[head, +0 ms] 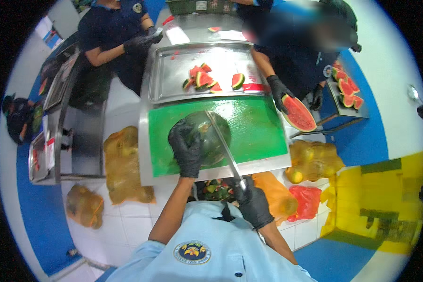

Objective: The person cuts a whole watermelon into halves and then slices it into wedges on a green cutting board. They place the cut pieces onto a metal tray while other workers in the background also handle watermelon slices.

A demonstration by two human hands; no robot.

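A dark whole watermelon sits on the green cutting board in front of me. Black-gloved, my left hand grips the melon's left side. My right hand, gloved too, is closed around the handle of a long knife, low and near my body. The blade slants up and left over the melon's right half. I cannot tell whether its edge touches the rind. Beyond the board, a steel tray holds several watermelon pieces and a lone wedge.
Across the table, a co-worker's gloved hand holds a cut watermelon half. Another person stands at the far left. Net sacks lie on the floor. Below the board's front edge, a container holds rind scraps. Watermelon slices rest on a side table.
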